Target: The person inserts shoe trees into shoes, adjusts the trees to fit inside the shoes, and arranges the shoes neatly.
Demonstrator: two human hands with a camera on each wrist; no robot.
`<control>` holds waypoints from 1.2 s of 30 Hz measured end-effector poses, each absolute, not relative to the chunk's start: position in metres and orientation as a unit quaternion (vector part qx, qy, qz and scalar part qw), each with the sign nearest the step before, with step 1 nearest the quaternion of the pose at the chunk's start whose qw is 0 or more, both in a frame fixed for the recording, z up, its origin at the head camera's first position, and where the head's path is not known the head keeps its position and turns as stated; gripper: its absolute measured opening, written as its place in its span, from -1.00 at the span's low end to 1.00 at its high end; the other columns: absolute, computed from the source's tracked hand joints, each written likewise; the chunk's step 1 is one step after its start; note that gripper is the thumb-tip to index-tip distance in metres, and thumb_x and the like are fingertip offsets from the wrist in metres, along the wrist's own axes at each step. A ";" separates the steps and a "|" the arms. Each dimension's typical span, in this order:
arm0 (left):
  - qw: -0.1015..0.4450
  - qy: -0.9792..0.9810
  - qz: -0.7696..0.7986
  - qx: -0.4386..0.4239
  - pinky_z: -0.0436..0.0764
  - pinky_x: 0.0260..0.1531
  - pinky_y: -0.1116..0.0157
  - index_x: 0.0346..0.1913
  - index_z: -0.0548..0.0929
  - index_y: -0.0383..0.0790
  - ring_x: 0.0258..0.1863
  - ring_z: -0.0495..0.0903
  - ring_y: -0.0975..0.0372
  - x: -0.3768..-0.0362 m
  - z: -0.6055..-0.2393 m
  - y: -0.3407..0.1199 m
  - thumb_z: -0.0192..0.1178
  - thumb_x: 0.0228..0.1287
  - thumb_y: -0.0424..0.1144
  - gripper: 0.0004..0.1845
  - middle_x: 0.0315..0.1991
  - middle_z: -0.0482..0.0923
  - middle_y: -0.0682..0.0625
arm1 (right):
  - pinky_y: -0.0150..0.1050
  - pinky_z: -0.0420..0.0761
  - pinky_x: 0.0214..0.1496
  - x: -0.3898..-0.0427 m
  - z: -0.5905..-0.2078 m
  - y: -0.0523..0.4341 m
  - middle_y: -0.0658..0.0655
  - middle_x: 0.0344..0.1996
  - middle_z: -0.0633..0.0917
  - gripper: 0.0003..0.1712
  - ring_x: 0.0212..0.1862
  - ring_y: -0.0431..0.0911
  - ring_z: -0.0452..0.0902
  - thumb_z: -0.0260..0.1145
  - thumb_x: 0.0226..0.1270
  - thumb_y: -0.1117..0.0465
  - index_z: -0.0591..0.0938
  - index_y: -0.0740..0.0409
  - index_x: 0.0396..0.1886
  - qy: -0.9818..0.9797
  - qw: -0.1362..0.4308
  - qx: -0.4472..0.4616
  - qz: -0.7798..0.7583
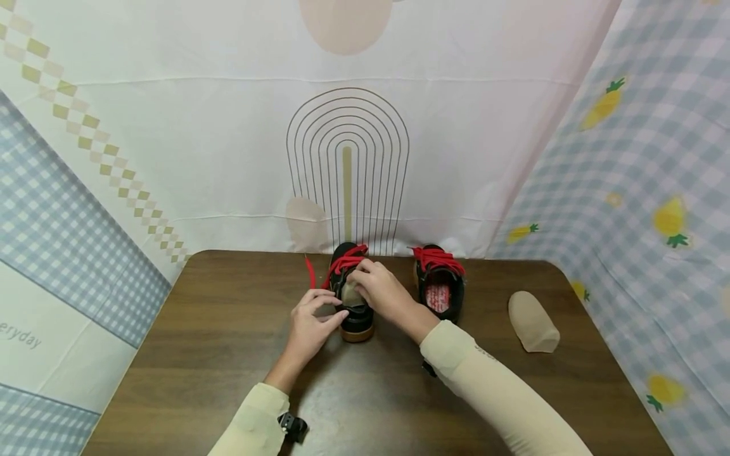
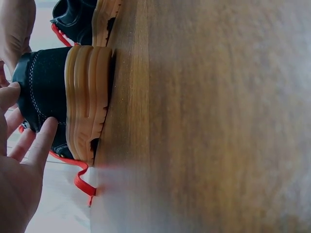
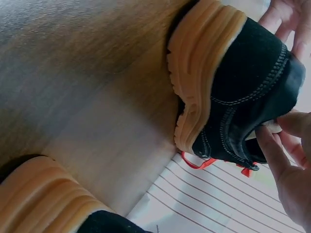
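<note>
A black shoe [image 1: 357, 320] with red laces and a tan sole stands on the table, its heel toward me. In its opening sits a beige rounded shoe insert [image 1: 350, 296], partly hidden by my right hand [image 1: 381, 290]. The right thumb and fingers pinch this insert, as the right wrist view also shows at the shoe's collar [image 3: 291, 85]. My left hand [image 1: 310, 322] is at the shoe's left side, thumb by the heel collar and extended fingers [image 2: 44, 133] resting against the upper.
A second black shoe [image 1: 454, 301] with red laces stands to the right, its red-and-white insole showing. Farther right lies another beige shoe insert [image 1: 533, 322] on the brown table [image 1: 217, 354]. A loose red lace end [image 1: 310, 271] reaches left of the first shoe. Patterned cloth hangs behind.
</note>
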State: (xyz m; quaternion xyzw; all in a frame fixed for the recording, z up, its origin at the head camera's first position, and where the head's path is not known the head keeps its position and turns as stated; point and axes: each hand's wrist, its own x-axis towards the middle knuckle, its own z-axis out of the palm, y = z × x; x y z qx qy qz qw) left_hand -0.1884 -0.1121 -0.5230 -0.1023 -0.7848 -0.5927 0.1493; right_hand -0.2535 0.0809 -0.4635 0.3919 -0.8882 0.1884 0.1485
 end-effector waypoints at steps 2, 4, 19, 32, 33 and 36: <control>0.148 -0.783 -0.595 -0.107 0.80 -0.24 0.26 -0.21 0.79 -0.25 0.04 0.70 -0.02 -0.188 -0.524 -0.113 0.56 0.14 -0.30 -0.81 0.03 0.64 -0.16 | -0.17 0.68 -0.17 -0.253 -0.465 0.081 0.08 -0.14 0.65 -0.82 -0.15 -0.01 0.58 0.46 0.35 0.35 0.76 0.04 -0.11 -0.889 0.152 0.391 0.185; 0.148 -0.783 -0.595 -0.110 0.79 -0.24 0.31 -0.21 0.79 -0.25 0.04 0.70 -0.01 -0.188 -0.525 -0.113 0.56 0.15 -0.28 -0.81 0.03 0.64 -0.14 | -0.19 0.67 -0.18 -0.253 -0.467 0.081 0.08 -0.15 0.64 -0.82 -0.15 -0.01 0.58 0.46 0.34 0.34 0.76 0.05 -0.11 -0.888 0.159 0.390 0.181; 0.154 -0.780 -0.595 -0.116 0.79 -0.25 0.31 -0.21 0.79 -0.26 0.03 0.70 -0.03 -0.189 -0.526 -0.113 0.55 0.17 -0.30 -0.82 0.02 0.64 -0.18 | -0.24 0.65 -0.21 -0.254 -0.470 0.076 0.06 -0.25 0.63 -0.85 -0.24 -0.06 0.56 0.47 0.33 0.34 0.78 0.07 -0.15 -0.882 0.203 0.404 0.132; 0.139 -0.784 -0.596 -0.106 0.78 -0.23 0.34 -0.21 0.79 -0.25 0.05 0.69 0.00 -0.189 -0.526 -0.113 0.55 0.16 -0.30 -0.82 0.04 0.63 -0.17 | -0.21 0.71 -0.05 -0.256 -0.479 0.079 0.11 -0.14 0.71 -0.85 -0.11 -0.03 0.64 0.44 0.37 0.35 0.80 0.14 -0.10 -0.882 0.194 0.399 0.160; 0.141 -0.784 -0.596 -0.106 0.78 -0.24 0.33 -0.21 0.79 -0.25 0.05 0.70 -0.01 -0.189 -0.526 -0.113 0.55 0.16 -0.30 -0.82 0.04 0.64 -0.17 | -0.20 0.72 -0.04 -0.256 -0.479 0.080 0.11 -0.12 0.72 -0.84 -0.10 -0.02 0.64 0.43 0.37 0.36 0.80 0.15 -0.09 -0.881 0.192 0.399 0.167; 0.147 -0.784 -0.593 -0.111 0.79 -0.24 0.33 -0.22 0.79 -0.23 0.04 0.70 -0.01 -0.190 -0.525 -0.114 0.55 0.16 -0.29 -0.83 0.04 0.64 -0.19 | -0.19 0.72 -0.04 -0.256 -0.479 0.080 0.12 -0.11 0.72 -0.84 -0.09 -0.02 0.65 0.41 0.38 0.37 0.80 0.16 -0.08 -0.879 0.193 0.401 0.172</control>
